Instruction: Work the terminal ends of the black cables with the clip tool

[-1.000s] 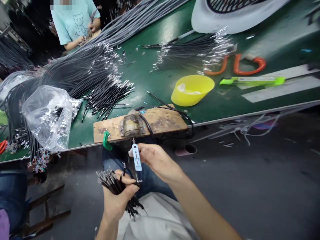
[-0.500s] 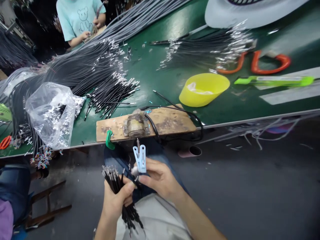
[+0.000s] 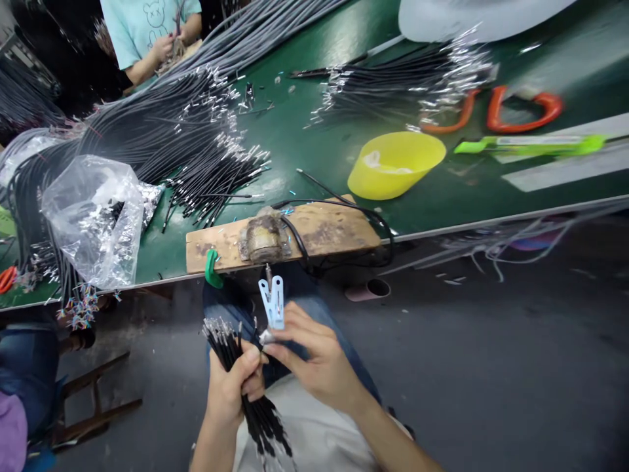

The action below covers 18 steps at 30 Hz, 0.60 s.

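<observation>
My left hand [image 3: 233, 387] is closed around a bundle of short black cables [image 3: 246, 387] with metal tips, held over my lap. My right hand [image 3: 307, 360] pinches a light blue clip-like tool [image 3: 273, 303], its two prongs pointing up, right beside the bundle's upper end. The two hands touch at the fingertips. Just above them a wooden block [image 3: 314, 233] with a rusty metal fixture [image 3: 264, 239] sits at the edge of the green table [image 3: 295, 137].
Piles of black cables with metal ends [image 3: 196, 144] cover the table's left and back. A clear plastic bag [image 3: 93, 219], a yellow bowl [image 3: 393, 164], orange-handled scissors [image 3: 515, 108] and a green strip [image 3: 525, 144] lie there. Another person [image 3: 147, 33] works at the far side.
My right hand turned the blue tool from side-on to prongs-up and brought it to the bundle. My left hand drew the cables closer in, and the hands now meet.
</observation>
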Each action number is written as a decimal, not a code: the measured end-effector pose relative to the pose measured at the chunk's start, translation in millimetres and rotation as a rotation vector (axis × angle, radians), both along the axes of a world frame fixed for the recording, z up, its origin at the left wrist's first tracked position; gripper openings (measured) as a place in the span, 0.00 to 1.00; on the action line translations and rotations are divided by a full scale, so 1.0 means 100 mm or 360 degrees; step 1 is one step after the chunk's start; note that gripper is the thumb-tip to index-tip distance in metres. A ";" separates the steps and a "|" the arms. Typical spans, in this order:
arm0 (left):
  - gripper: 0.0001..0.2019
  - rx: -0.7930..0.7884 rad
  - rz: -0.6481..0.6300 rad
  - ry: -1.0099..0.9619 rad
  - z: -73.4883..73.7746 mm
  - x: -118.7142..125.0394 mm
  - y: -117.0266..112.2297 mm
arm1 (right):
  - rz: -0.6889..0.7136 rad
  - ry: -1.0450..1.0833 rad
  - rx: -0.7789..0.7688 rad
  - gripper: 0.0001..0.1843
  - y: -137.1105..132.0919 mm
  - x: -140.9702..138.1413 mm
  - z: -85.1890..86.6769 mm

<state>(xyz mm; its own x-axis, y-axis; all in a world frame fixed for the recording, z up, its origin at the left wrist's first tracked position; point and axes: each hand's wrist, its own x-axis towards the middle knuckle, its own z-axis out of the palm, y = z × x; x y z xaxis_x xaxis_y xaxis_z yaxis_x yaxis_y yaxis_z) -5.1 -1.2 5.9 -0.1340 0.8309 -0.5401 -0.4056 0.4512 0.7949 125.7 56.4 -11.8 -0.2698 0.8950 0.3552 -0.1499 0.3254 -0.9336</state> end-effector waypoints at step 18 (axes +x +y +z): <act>0.04 0.0537 0.0178 0.0628 0.19 0.08 0.20 | 0.0305 0.0965 -0.1320 0.21 0.43 -0.23 0.30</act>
<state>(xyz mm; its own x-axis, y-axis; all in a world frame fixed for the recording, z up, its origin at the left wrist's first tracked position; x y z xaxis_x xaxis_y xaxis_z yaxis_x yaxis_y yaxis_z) 2.9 19.3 25.1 -0.3709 0.9187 -0.1357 -0.0774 0.1151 0.9903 102.6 99.7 18.4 -0.4148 0.8810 -0.2277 -0.6494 -0.4619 -0.6041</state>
